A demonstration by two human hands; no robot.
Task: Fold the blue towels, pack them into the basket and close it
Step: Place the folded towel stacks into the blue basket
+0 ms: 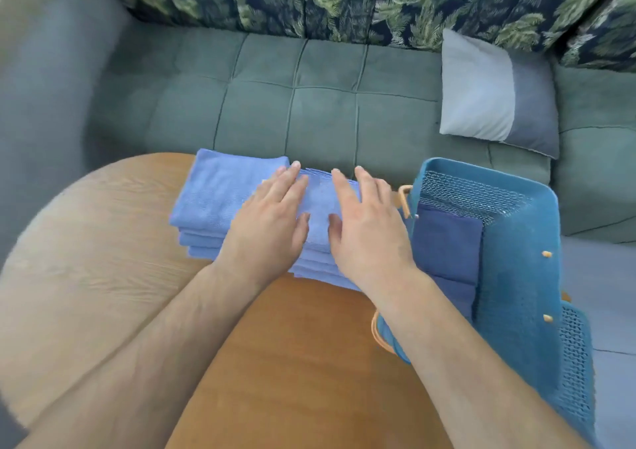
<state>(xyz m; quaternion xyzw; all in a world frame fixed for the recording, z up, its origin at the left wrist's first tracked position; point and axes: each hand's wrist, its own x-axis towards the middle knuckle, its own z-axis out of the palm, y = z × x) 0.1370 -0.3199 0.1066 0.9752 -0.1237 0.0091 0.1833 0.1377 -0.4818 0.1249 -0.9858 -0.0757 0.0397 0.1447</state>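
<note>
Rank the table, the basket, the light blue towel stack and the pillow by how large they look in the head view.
1. table
2. basket
3. light blue towel stack
4. pillow
The pillow lies farther from the camera, so its real size against the stack is unsure.

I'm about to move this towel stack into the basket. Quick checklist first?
1. Both on the right towel stack, left hand and right hand lying flat: ok.
2. Fingers curled under it for lifting: not ok.
3. The basket stands open: ok.
4. Room beside the dark towels inside: cannot tell.
5. The left towel stack lies folded on the table: ok.
</note>
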